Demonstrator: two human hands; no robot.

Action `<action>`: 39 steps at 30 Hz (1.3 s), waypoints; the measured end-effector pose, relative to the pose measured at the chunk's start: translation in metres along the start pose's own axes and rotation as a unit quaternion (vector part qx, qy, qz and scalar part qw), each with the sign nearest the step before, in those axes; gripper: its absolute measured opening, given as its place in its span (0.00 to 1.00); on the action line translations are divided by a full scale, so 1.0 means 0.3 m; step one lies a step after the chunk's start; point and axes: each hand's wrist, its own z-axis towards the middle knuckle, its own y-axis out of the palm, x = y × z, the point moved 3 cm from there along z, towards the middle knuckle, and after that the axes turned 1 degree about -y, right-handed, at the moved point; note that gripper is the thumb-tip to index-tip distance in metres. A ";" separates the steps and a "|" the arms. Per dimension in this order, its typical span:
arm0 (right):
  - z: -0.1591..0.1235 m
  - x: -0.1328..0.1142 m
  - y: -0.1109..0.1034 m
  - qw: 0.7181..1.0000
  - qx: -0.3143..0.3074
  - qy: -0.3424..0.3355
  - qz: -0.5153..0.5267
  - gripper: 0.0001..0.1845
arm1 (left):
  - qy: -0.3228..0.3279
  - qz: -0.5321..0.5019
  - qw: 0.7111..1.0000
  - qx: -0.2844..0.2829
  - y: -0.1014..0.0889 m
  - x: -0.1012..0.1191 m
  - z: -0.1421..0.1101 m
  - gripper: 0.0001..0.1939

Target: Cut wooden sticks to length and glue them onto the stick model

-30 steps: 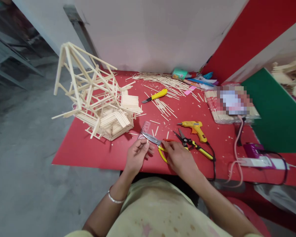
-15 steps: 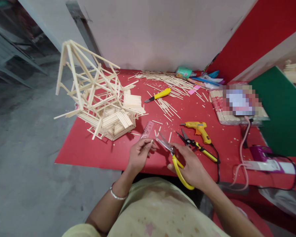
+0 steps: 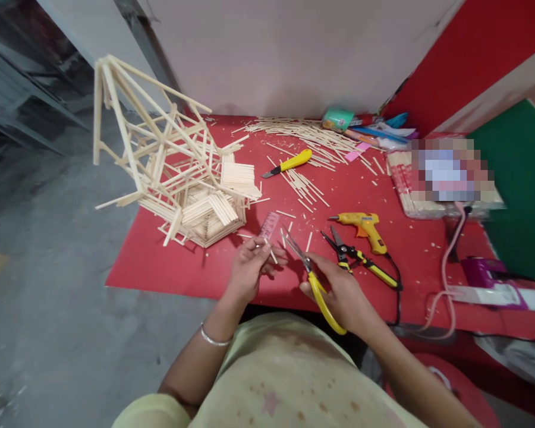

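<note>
Near the table's front edge, my left hand point(image 3: 248, 266) pinches a short wooden stick point(image 3: 271, 251) between thumb and fingers. My right hand point(image 3: 339, 292) grips a pair of scissors point(image 3: 314, 278) by their yellow handles, the blades pointing up and left towards the stick without touching it. Just beyond my left hand a pink ruler point(image 3: 270, 226) lies flat, with a few short stick pieces point(image 3: 310, 242) near it. On the left stands a model built of wooden sticks point(image 3: 214, 217), an open frame rising from a stepped, many-sided base.
On the red table point(image 3: 160, 273) lie a yellow utility knife point(image 3: 294, 161), a glue gun point(image 3: 361, 229), pliers point(image 3: 361, 261) and many loose sticks point(image 3: 303, 142). A packet of sticks point(image 3: 403, 184) lies at right. Cables point(image 3: 450, 255) run beside a purple box point(image 3: 479, 272).
The stick in my left hand has turned, so more of its length shows. The scissors stay in my right hand, blades still pointing up and left. The view has shifted slightly.
</note>
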 end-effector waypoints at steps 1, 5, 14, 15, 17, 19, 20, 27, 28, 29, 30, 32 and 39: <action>-0.002 -0.004 0.001 1.000 -0.001 -0.005 -0.012 0.27 | 0.027 0.047 0.999 0.005 0.000 0.000 -0.001 0.13; -0.011 -0.023 0.001 0.996 0.008 -0.035 -0.078 0.29 | 0.188 0.269 0.944 0.023 0.001 0.025 -0.015 0.07; -0.012 -0.046 0.001 0.995 0.017 -0.061 -0.079 0.25 | 0.261 0.338 0.904 0.003 -0.005 0.057 -0.031 0.10; -0.012 -0.048 0.001 0.995 0.017 -0.060 -0.075 0.24 | 0.261 0.341 0.903 0.001 -0.005 0.058 -0.034 0.10; -0.012 -0.053 0.002 0.996 0.014 -0.056 -0.073 0.23 | 0.260 0.351 0.899 0.000 -0.007 0.059 -0.039 0.10; -0.011 -0.059 0.002 0.995 0.011 -0.056 -0.079 0.23 | 0.262 0.358 0.896 0.002 -0.009 0.061 -0.044 0.09; -0.010 -0.062 0.002 0.995 0.010 -0.056 -0.083 0.24 | 0.264 0.360 0.895 0.004 -0.009 0.062 -0.047 0.09; -0.016 -0.055 0.012 0.995 0.015 -0.055 -0.081 0.25 | 0.292 0.367 0.883 -0.003 0.001 0.079 -0.055 0.09; -0.017 -0.051 0.015 0.995 0.016 -0.058 -0.076 0.24 | 0.294 0.366 0.883 -0.001 0.003 0.081 -0.056 0.08; -0.017 -0.048 0.018 0.996 0.014 -0.061 -0.069 0.24 | 0.293 0.363 0.884 0.001 0.004 0.082 -0.055 0.08; -0.018 -0.045 0.020 0.996 0.010 -0.064 -0.060 0.23 | 0.291 0.360 0.887 0.002 0.005 0.083 -0.054 0.08; -0.016 -0.043 0.020 0.996 0.013 -0.065 -0.054 0.21 | 0.279 0.349 0.895 0.000 0.002 0.081 -0.051 0.08; -0.009 -0.057 0.002 0.986 0.020 -0.068 -0.149 0.28 | 0.251 0.331 0.910 -0.014 -0.023 0.065 -0.033 0.10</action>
